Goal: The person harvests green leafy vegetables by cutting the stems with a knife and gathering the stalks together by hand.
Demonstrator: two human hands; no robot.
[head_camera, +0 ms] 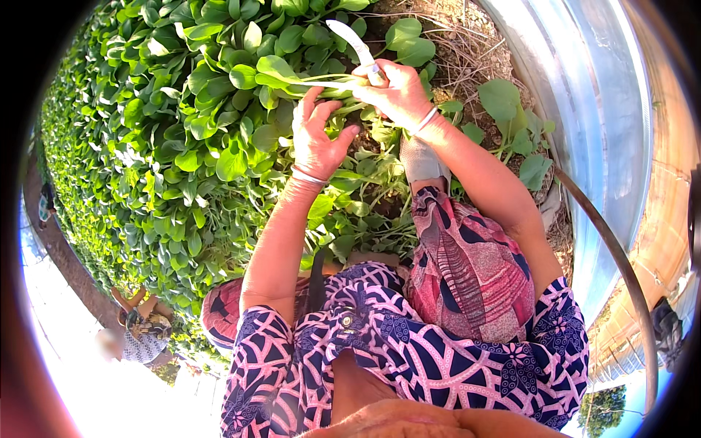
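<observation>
My right hand (398,94) is closed around the handle of a small curved knife (353,41), its pale blade pointing up and left. Its fingers also pinch the stem ends of a leafy green plant (279,71), whose leaves reach left over the crop. Just below those stems is my left hand (320,134), palm down, fingers spread, fingertips at the stems; whether it grips any of them cannot be told. Loose-looking leafy greens (378,213) lie between my hands and my legs.
A dense bed of leafy greens (164,137) fills the left. Dry straw and soil (465,49) border clear plastic sheeting (597,109) at right, with a curved pole (608,241) beside it. My shoe (421,159) rests among plants. Another person (143,331) crouches at the lower left.
</observation>
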